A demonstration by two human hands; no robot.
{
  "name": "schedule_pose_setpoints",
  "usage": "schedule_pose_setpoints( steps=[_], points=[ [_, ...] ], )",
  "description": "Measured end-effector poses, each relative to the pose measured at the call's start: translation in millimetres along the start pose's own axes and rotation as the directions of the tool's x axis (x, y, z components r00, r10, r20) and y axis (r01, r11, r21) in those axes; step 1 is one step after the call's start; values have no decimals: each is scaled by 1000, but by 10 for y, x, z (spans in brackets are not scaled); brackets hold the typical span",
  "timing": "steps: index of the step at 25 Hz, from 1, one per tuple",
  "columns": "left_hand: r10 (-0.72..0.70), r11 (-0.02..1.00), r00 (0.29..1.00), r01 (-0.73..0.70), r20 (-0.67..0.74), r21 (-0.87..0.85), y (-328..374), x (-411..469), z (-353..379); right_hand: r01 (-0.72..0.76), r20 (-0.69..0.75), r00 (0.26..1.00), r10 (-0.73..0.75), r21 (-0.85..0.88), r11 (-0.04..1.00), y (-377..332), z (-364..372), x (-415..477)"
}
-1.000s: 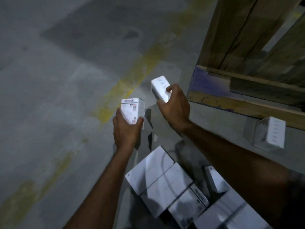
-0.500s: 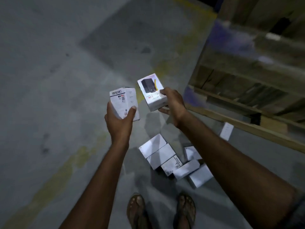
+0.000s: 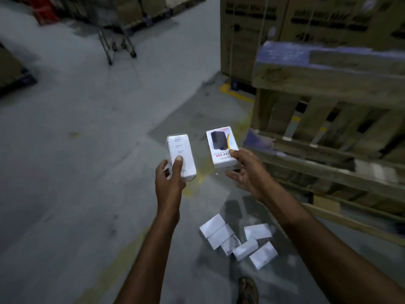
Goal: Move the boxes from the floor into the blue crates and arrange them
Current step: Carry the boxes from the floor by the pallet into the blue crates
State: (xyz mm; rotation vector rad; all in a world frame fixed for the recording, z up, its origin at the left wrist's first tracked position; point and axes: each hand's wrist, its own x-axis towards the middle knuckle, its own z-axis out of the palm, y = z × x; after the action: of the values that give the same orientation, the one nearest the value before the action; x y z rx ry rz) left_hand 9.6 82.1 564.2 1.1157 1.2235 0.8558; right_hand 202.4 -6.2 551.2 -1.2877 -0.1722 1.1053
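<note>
White cardboard fills both hands at the centre of the frame. The left forearm rises from the bottom edge, almost straight up. The left hand [image 3: 169,181] stands upright and grips a plain box [image 3: 180,157], thumb pressed flat on the side facing the camera, fingers curled round the back. This box stands on end, leaning slightly left.

The right forearm comes in on a slant from the lower right corner. The right hand [image 3: 247,172] is turned palm up and pinches a printed box [image 3: 222,148] by its lower right corner, thumb on the face, fingers spread underneath. That face shows a dark device and the lettering "20K" upside down. The two held boxes sit just beside each other without touching, raised well above the grey concrete floor [image 3: 76,172].

The loose boxes [image 3: 238,244] lie in a huddle on the floor at lower centre right, near a sandalled foot [image 3: 248,290]. Wooden pallets [image 3: 328,128] stand along the right edge, brown cartons [image 3: 252,29] above them, and a blurred metal cart [image 3: 116,47] at upper left.
</note>
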Motion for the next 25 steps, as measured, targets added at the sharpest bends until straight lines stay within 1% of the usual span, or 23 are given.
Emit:
schedule_pose_setpoints(
  steps=[2, 5, 8, 11, 14, 16, 18, 22, 25],
  points=[
    [27, 1000, 995, -26, 97, -17, 337, -411, -1, 59, -1, 998, -59, -35, 998, -242, -24, -499],
    [42, 998, 957, -29, 288, -47, 685, -1075, 38, 138, -26, 990, -138, -25, 990, -518, -133, -1288],
    [38, 999, 915, -23, 401, -42, 890, -1658, 134, 220, -70, 973, -221, -16, 975, -711, -293, -2020],
    [64, 997, 842, -79, 536, 6, 1071, -2247, 266, 314, -169, 934, -315, -32, 949, -858, -555, -2725],
    [105, 977, 733, -201, 672, 67, 1238, -2845, 422, 406, -248, 878, -410, -69, 911, -954, -840, -3365],
    [133, 961, 683, -265, 718, 74, 1292, -3226, 559, 445, -301, 839, -454, -101, 890, -1004, -1054, -3787],
    [152, 953, 650, -295, 745, 63, 1285, -3608, 728, 470, -353, 802, -482, -125, 874, -1040, -1308, -4230],
    [155, 952, 557, -305, 816, 27, 1177, -4576, 1027, 525, -478, 705, -524, -146, 839, -1011, -1945, -5206],
    [183, 958, 513, -283, 839, -36, 999, -5340, 1131, 545, -553, 646, -526, -149, 825, -858, -2400, -5980]
  ],
)
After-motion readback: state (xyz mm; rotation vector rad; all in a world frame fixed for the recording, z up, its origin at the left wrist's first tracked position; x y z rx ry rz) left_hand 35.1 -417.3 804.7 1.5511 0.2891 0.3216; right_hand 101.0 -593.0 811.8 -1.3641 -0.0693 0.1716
